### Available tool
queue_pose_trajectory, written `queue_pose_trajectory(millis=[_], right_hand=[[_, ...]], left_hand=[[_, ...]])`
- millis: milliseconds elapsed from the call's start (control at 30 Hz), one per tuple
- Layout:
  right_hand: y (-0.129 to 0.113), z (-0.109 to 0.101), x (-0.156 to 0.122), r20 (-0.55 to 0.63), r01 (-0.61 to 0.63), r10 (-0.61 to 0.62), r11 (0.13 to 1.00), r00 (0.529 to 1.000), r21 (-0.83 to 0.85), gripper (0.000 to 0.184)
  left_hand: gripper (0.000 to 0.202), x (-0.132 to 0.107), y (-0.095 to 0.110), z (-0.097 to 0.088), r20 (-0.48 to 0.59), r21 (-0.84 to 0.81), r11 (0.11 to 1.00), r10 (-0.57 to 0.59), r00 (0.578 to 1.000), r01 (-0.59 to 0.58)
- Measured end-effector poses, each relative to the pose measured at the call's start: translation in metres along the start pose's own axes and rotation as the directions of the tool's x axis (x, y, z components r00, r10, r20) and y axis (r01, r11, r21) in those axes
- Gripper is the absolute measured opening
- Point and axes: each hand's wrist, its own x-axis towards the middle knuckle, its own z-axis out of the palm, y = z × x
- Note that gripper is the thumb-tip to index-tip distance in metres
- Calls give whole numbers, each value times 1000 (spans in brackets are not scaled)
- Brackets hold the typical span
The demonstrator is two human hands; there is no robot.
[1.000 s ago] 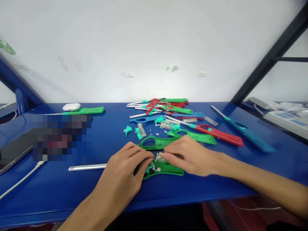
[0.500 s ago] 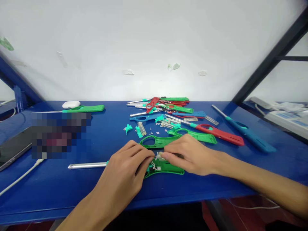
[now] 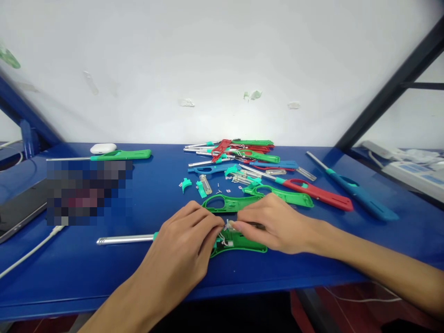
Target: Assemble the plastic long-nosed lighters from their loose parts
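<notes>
An opened green lighter half-shell (image 3: pixel 243 243) lies in front of me with white wires inside and a metal barrel (image 3: pixel 126 239) reaching left. Over its front part, my left hand (image 3: pixel 189 238) is closed in a pinch at the wires; what its fingertips hold is too small to make out. My right hand (image 3: pixel 274 224) is closed round a clear fuel tank (image 3: pixel 233 225) above the shell, mostly hidden by the fingers. The tank's whitish end meets my left fingertips. Just behind the hands lies another green half-shell (image 3: pixel 231 203), its right end covered by my right hand.
Behind are loose clear tanks (image 3: pixel 205 185), turquoise triggers (image 3: pixel 186 185), tiny screws and a pile of opened lighters (image 3: pixel 243 150). A red lighter (image 3: pixel 315 194) and a blue lighter (image 3: pixel 360 192) lie right. Left are a green lighter (image 3: pixel 121 155), a white case (image 3: pixel 103 148), a phone (image 3: pixel 22 208) and a cable (image 3: pixel 31 254).
The view has shifted very slightly. Both hands stay in nearly the same pose, fingertips together over the green half-shell.
</notes>
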Motion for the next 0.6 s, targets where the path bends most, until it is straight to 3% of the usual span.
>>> queue_pose_trajectory(millis=[600], right_hand=[[5, 2, -4, -53, 40, -41, 999, 998, -3, 47]], left_hand=[[13, 0, 0, -1, -33, -1, 999, -48, 998, 48]])
